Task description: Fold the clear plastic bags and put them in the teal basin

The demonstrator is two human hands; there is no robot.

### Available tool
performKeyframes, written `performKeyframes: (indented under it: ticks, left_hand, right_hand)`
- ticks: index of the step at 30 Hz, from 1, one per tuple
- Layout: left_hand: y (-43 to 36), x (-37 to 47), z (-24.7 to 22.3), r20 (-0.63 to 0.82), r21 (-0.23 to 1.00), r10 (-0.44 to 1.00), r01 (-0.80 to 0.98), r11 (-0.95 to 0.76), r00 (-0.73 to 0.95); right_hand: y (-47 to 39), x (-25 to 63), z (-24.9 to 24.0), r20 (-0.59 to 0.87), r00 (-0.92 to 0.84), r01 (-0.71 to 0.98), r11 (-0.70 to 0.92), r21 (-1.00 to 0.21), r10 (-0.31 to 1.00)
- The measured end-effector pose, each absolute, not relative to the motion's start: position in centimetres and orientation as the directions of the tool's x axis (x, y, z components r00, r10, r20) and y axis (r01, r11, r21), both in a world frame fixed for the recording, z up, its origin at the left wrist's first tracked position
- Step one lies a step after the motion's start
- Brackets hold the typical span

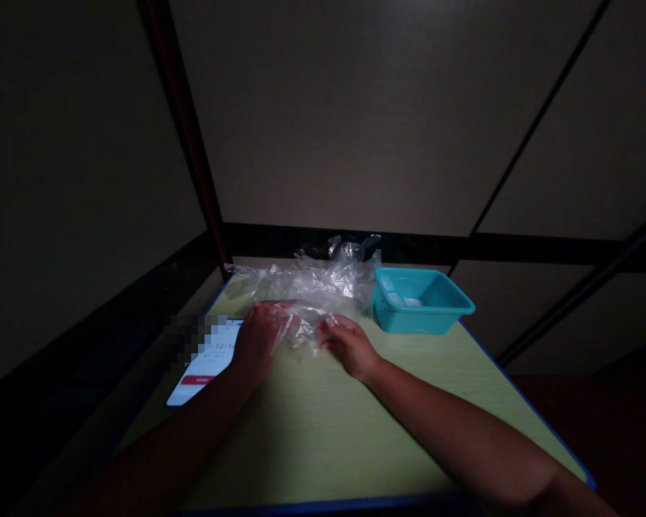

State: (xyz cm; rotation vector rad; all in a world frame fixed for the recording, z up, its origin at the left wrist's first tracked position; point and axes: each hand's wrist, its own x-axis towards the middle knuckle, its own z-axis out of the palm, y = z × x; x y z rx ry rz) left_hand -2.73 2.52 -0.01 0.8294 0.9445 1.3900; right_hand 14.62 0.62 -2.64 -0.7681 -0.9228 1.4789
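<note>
Crumpled clear plastic (315, 283) lies in a loose heap across the far part of the table, some of it rising at the back. My left hand (261, 334) is closed on the near left part of the plastic, a layer of it lying over the fingers. To the right, my right hand (347, 343) pinches the near edge of the plastic between thumb and fingers. A small bunched part of the plastic hangs between the two hands.
A turquoise basket (425, 319) with something pale inside stands at the table's far right, against the plastic. A lit phone (207, 362) lies left of my left hand. The pale green table (323, 438) has blue edges; dark panels rise behind it.
</note>
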Motion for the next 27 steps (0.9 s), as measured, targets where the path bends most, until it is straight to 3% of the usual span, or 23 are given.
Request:
performKeyframes:
  ticks: [6,11,15,22,27]
  left_hand:
    - [1.6,-1.9,1.3,-0.033,0.858,0.999,-0.512,0.03,0.004]
    - [2.0,-2.5,1.4,-0.271,0.773,0.923,-0.51,0.377,0.272]
    - [2.4,-3.2,0.7,-0.35,0.681,0.826,-0.486,0.548,0.441]
    - [2.6,-2.9,0.7,-0.289,0.794,0.867,-0.404,0.454,0.405]
    - [3.1,-2.6,-0.2,-0.079,0.826,0.908,-0.483,0.291,0.412]
  right_hand:
    - [0.9,14.5,-3.1,0.059,-0.11,-0.464,0.001,-0.886,0.992]
    - [0.8,14.3,-3.2,0.018,-0.053,-0.555,-0.014,-0.832,0.998]
    - [0.1,14.1,-3.3,0.023,-0.071,-0.587,-0.023,-0.809,0.997]
    - [-0.3,14.2,-2.5,0.055,-0.17,-0.527,-0.044,-0.849,0.984]
    - [-0.4,14.2,-2.5,0.154,-0.29,-0.446,0.009,-0.895,0.945]
